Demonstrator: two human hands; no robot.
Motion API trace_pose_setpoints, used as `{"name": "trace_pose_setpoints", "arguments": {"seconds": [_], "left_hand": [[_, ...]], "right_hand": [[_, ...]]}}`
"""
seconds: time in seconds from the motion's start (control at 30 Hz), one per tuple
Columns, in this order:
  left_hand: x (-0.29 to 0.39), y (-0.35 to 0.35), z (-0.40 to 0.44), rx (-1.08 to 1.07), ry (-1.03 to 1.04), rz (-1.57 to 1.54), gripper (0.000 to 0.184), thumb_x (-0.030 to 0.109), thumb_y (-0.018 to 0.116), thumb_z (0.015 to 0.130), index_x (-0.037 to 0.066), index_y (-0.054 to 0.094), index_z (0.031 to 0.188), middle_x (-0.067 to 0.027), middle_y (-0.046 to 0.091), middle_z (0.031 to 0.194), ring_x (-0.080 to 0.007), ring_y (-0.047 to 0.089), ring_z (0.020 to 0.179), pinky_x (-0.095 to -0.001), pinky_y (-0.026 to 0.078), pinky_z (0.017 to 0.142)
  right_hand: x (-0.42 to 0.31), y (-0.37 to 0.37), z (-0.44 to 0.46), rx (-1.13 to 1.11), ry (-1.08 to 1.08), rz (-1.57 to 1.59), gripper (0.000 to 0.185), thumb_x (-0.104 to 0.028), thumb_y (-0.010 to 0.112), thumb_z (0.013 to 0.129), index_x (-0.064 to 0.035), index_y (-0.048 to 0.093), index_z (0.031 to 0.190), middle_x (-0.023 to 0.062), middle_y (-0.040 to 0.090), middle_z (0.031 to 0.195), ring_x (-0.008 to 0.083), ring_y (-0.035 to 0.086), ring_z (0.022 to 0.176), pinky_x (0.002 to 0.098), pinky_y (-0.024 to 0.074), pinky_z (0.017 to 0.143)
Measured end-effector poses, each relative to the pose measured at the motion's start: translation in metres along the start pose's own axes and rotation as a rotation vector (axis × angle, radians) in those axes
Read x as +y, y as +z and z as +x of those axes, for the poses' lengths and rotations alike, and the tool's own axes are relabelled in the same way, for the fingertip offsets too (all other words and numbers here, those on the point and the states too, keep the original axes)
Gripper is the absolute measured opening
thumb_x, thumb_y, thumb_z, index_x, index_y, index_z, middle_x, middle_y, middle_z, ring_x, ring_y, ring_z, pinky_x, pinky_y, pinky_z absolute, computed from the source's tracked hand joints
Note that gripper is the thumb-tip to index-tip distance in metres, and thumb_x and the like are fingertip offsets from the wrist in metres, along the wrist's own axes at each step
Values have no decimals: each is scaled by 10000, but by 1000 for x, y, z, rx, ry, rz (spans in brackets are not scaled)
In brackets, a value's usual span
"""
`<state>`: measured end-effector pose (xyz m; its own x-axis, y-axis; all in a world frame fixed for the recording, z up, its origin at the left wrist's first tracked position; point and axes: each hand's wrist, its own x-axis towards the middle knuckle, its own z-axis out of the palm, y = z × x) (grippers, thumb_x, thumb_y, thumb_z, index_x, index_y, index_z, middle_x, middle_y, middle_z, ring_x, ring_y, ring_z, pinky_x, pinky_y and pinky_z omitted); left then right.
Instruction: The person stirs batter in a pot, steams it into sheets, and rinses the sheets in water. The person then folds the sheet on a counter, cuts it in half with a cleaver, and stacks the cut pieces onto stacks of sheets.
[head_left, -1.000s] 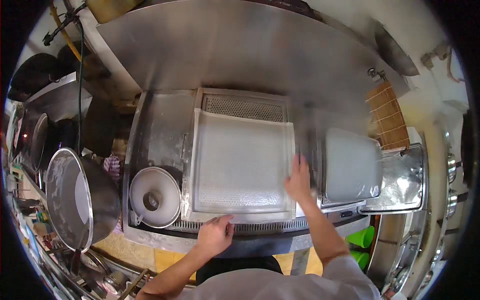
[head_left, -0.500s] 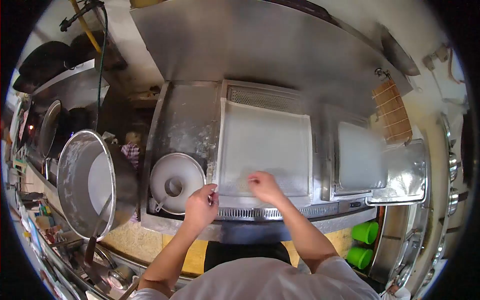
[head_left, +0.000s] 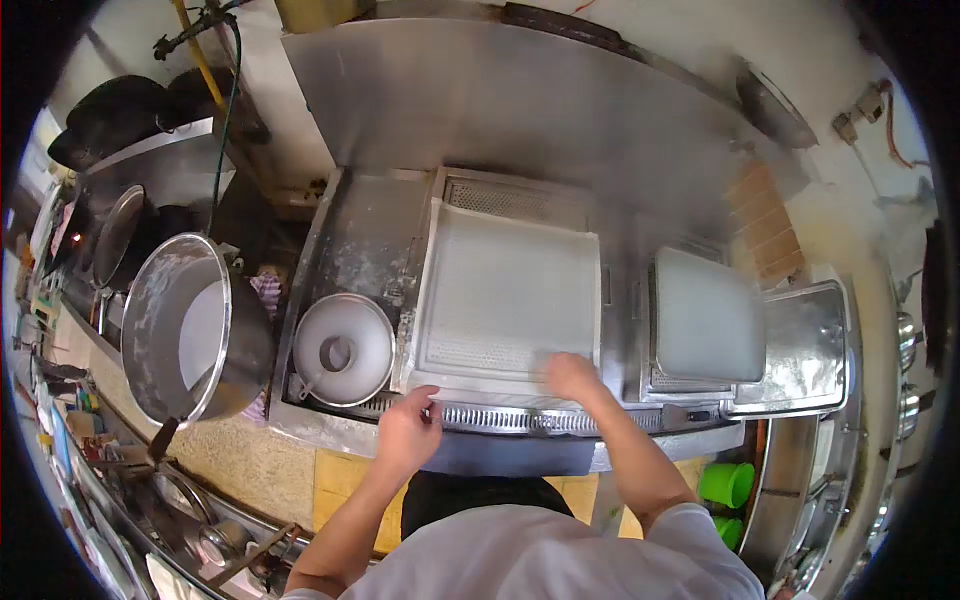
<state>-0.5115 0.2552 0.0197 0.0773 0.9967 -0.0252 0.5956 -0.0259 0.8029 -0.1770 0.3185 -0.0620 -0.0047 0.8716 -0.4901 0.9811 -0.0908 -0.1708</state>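
A pale cloth sheet [head_left: 515, 290] lies flat across a perforated metal plate [head_left: 495, 198] on the steel counter. My left hand [head_left: 408, 432] is at the sheet's near left corner, with its fingers curled and thumb pressed in. Whatever those fingers pinch is too small to make out. Over the near right part of the sheet, my right hand [head_left: 576, 378] is slightly blurred and closed, its fingertips hidden. A shallow metal bowl [head_left: 372, 372] with a ring-shaped piece [head_left: 338, 352] in it sits left of the sheet.
On the left stands a deep pot [head_left: 248, 345] with white contents and a ladle [head_left: 163, 440]. To the right are a smaller white-covered tray [head_left: 708, 315] and a shiny metal tray [head_left: 800, 350]. Green buckets [head_left: 726, 484] are below. Steam blurs a bamboo mat [head_left: 765, 225].
My right hand has moved right along the sheet's near side. My left hand stays by the near left corner. The camera view has shifted slightly.
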Motion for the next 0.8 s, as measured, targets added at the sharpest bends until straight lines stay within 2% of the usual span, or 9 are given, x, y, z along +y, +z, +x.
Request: {"name": "trace_pose_setpoints", "arguments": {"seconds": [0.07,0.17,0.27,0.4,0.47,0.57,0.6,0.7,0.8], "left_hand": [[11,14,-12,-8,71,5,260,68,709,886,24,694,1142,-171,732,844,-271,736,724,-375,589,664],[39,33,-31,-14,54,-28,271,77,706,861,60,702,1132,-177,733,854,-344,725,743,-433,584,689],[56,43,-51,-47,67,-11,267,103,714,862,70,701,1126,-165,733,845,-351,719,744,-437,580,680],[73,41,-76,-27,73,7,254,118,701,872,71,693,1122,-158,735,843,-357,716,753,-451,576,685],[74,34,-87,-5,46,27,251,115,697,872,71,687,1119,-156,737,849,-351,718,770,-457,576,699],[67,19,-102,51,-5,47,249,118,699,868,71,681,1111,-148,744,874,-347,721,796,-460,579,724],[62,13,-105,72,-23,51,248,120,700,866,71,679,1109,-145,747,885,-347,722,804,-459,581,733],[41,-6,-115,123,-16,52,275,134,703,872,72,676,1139,-137,744,960,-349,721,829,-458,583,748],[32,-40,-126,172,-37,55,301,154,704,884,72,670,1172,-144,722,1038,-350,719,857,-457,580,762]], "right_hand": [[27,-26,-35,9,142,-25,268,-203,557,886,-65,765,983,221,736,1026,415,704,985,518,556,894],[54,-25,-58,180,23,67,290,-169,541,892,-88,755,1071,217,733,1059,402,695,1041,506,552,912],[45,-42,-83,54,-44,-58,301,-148,530,894,-91,740,1101,214,731,1070,391,690,1060,498,546,926],[50,-30,-90,52,-69,-118,269,-133,583,857,-63,757,1051,238,733,1040,401,714,1002,512,568,870],[29,-49,-109,90,-20,-82,257,-151,593,867,-61,756,1043,239,728,1037,407,707,1003,515,568,861],[-4,-45,-127,320,-235,65,222,-197,618,889,-49,755,982,234,714,1017,419,693,984,511,567,858],[-27,-47,-135,342,-273,148,229,-259,657,895,-47,743,916,212,702,996,424,683,956,509,563,851],[-96,-39,-155,383,-481,269,260,-301,727,851,-67,760,960,159,710,985,369,692,894,467,559,805],[-164,-36,-167,274,-666,266,281,-333,769,832,-77,768,949,135,684,918,338,682,840,437,554,778]]}}
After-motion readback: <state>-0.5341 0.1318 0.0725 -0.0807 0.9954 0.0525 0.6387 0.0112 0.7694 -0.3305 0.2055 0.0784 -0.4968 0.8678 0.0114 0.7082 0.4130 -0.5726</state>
